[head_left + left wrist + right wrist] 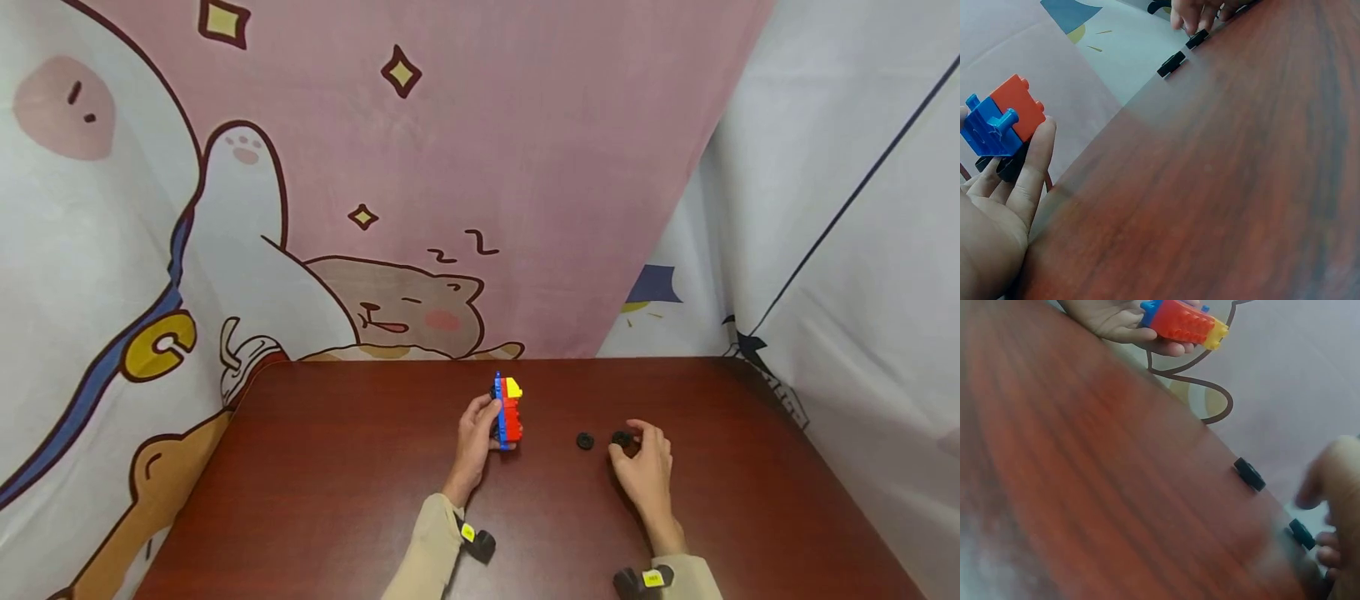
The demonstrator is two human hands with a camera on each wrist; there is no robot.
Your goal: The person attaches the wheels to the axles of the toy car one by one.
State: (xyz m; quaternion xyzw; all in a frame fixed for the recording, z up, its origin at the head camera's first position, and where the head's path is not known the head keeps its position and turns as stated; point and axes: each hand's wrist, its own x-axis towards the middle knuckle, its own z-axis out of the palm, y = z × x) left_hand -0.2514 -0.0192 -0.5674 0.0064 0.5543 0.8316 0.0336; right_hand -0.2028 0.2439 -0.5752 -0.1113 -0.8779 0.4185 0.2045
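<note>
My left hand (474,433) holds a toy brick car (510,412) over the left-centre of the table. The car has a blue base with peg-like axle ends, red studded bricks and a yellow brick at the far end. Black wheels (1013,165) show on the side against my fingers in the left wrist view; the palm partly hides them. My right hand (647,468) is at a loose black wheel (1302,534) lying flat on the table, thumb close by its edge, index finger spread above it. A second black wheel (585,441) lies just left of it.
The brown wooden table (345,500) runs back to a pink cartoon-printed cloth (570,167). A white cloth (862,250) hangs along the right side. Black wrist cameras sit on both beige sleeves (423,546).
</note>
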